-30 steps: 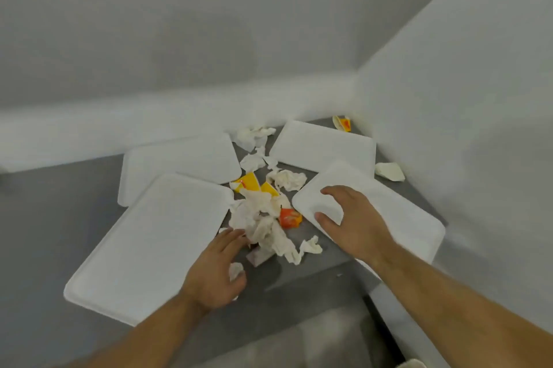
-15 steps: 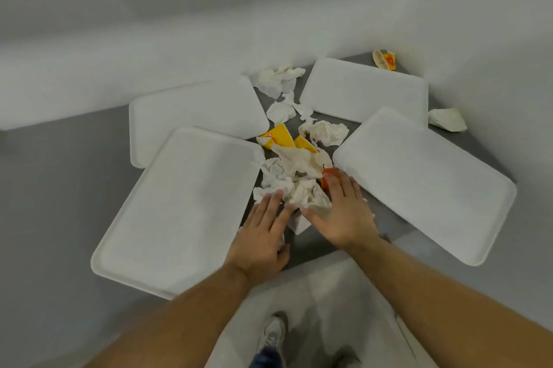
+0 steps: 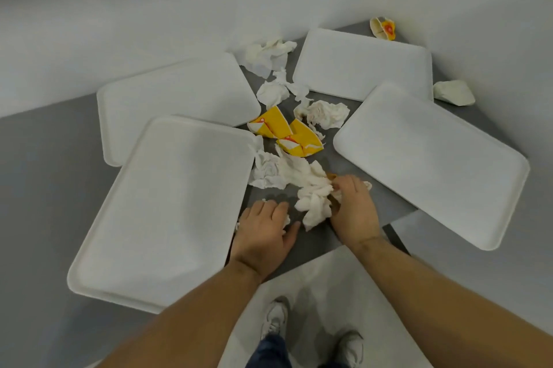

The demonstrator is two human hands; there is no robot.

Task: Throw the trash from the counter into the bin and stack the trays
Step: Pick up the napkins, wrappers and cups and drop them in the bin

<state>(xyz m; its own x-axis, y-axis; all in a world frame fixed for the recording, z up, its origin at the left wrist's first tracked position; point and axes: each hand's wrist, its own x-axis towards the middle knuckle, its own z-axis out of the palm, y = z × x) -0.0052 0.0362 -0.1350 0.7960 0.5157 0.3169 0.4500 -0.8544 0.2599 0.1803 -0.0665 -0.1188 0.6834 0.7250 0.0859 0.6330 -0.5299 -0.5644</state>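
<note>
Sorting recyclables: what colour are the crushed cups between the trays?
Cups: yellow with red-white print; head view.

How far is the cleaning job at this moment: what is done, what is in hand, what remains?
Done: nothing visible yet; no bin is in view. In hand: the right hand grips a napkin bunch, and the left hand curls over a paper scrap. To do: the yellow wrappers, the loose napkins and the crushed cup in the far corner lie on the counter, and the four trays lie unstacked.

The 4 white trays [image 3: 167,203] look like smooth, matt plastic. The grey surface [image 3: 45,182] is matt too. The napkins [image 3: 327,116] are creased paper, the yellow wrappers [image 3: 270,125] printed paper.
</note>
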